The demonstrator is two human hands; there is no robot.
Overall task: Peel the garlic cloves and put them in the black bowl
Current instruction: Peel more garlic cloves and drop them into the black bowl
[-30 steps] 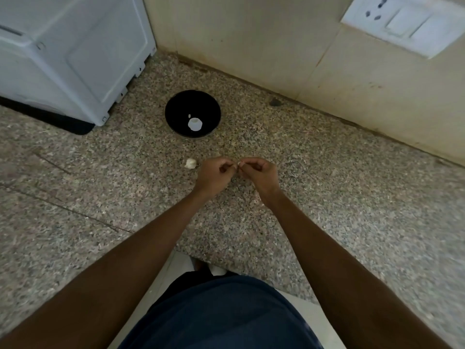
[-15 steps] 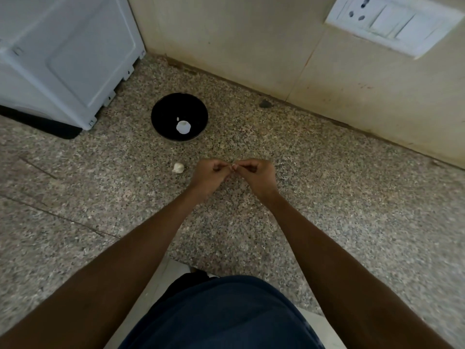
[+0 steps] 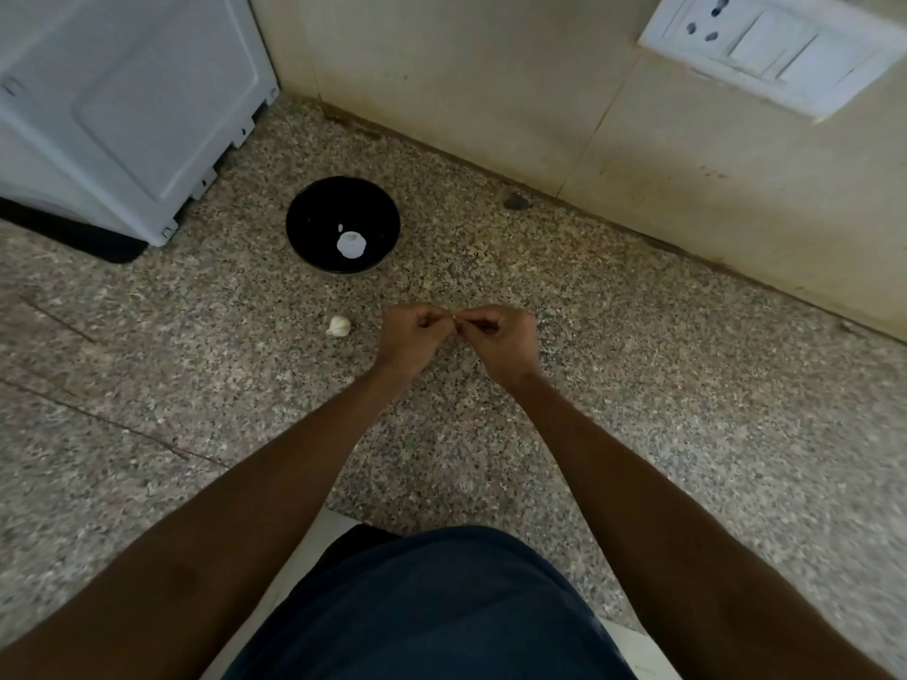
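A black bowl (image 3: 314, 213) stands on the speckled granite counter (image 3: 638, 385) and holds a white peeled garlic clove (image 3: 351, 244). A second garlic clove (image 3: 339, 325) lies on the counter below the bowl, left of my hands. My left hand (image 3: 411, 339) and my right hand (image 3: 500, 339) meet fingertip to fingertip above the counter, fingers curled, and pinch a small garlic clove (image 3: 454, 316) between them. That clove is almost wholly hidden by the fingers.
A white appliance (image 3: 122, 90) on a dark mat stands at the back left. The beige tiled wall (image 3: 491, 90) runs along the back, with a white socket and switch plate (image 3: 765, 46) at upper right. A small dark pebble-like object (image 3: 515, 202) lies by the wall's foot.
My hands stay together pinching the clove, with only slight finger movement. The view has shifted a little, so the bowl and loose clove sit further left in the frame.
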